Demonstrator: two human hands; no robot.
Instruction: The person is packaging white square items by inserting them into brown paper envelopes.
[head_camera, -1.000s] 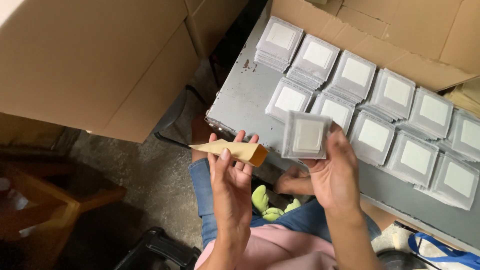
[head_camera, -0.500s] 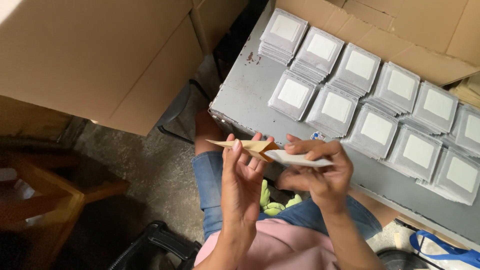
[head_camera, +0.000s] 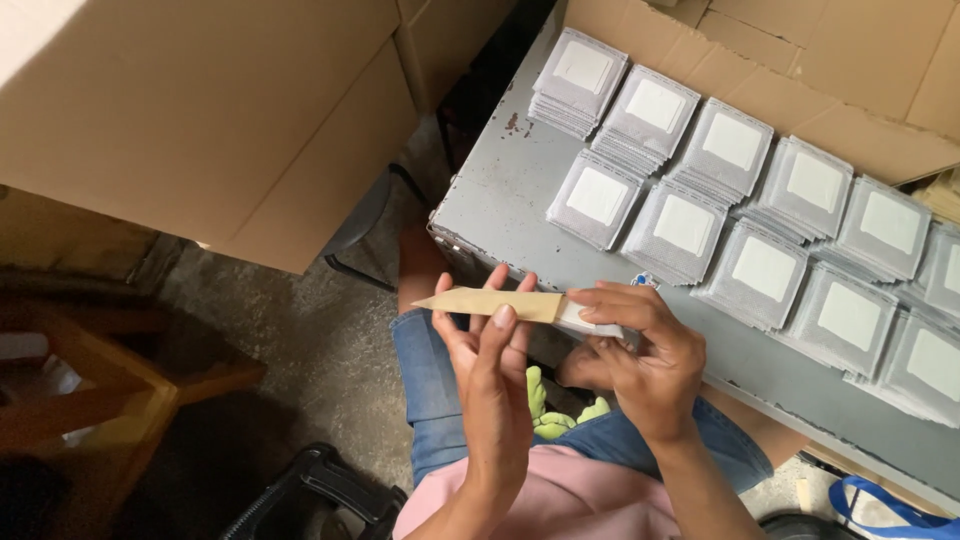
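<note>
You held the brown paper sleeve (head_camera: 490, 303) flat in your left hand (head_camera: 490, 365), its long way pointing sideways, while your right hand (head_camera: 635, 350) gripped the white packet (head_camera: 580, 318) at its open right end above your lap.

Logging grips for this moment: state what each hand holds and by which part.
The left hand holds a tan paper sleeve, thumb and fingers pinching its middle. The right hand grips the white flat piece sticking out of the sleeve's right end.
</note>
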